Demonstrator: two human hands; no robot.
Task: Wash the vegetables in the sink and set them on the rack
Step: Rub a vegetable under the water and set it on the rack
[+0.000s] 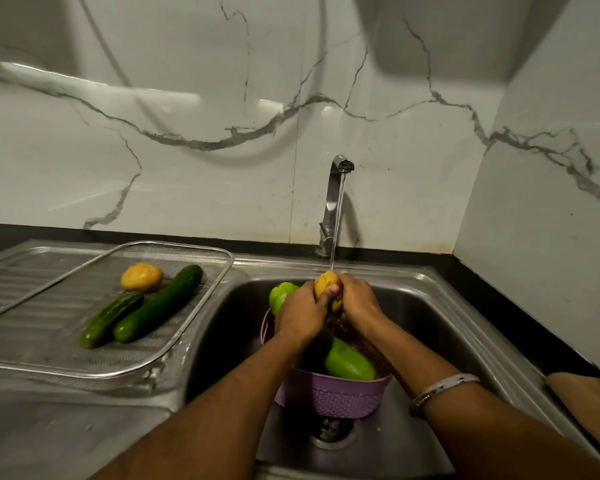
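Hands: left hand [300, 306] and right hand [357, 299] curl fingers round yellow potato [326, 284] under tap stream [336, 216].
Basket: purple basket [340, 393] below fingers, green vegetables [349, 362] inside, in sink [430, 306].
Rack: mesh rack [187, 327] left of fingers, holding two cucumbers [158, 303] and a second potato [141, 276].

The sink [440, 306] and its ribbed drainboard [21, 278] look like brushed stainless steel, dull-shining and wet in places, while the tap [333, 202] is polished chrome and the rack [201, 327] is fine metal mesh in a wire rim. The purple basket [336, 393] is matt plastic with a woven-look pattern, and the two cucumbers [160, 303] have smooth, glossy skin (the potato [141, 277] beside them looks duller). Behind, the wall [222, 133] is glossy veined marble or marble-look tile.
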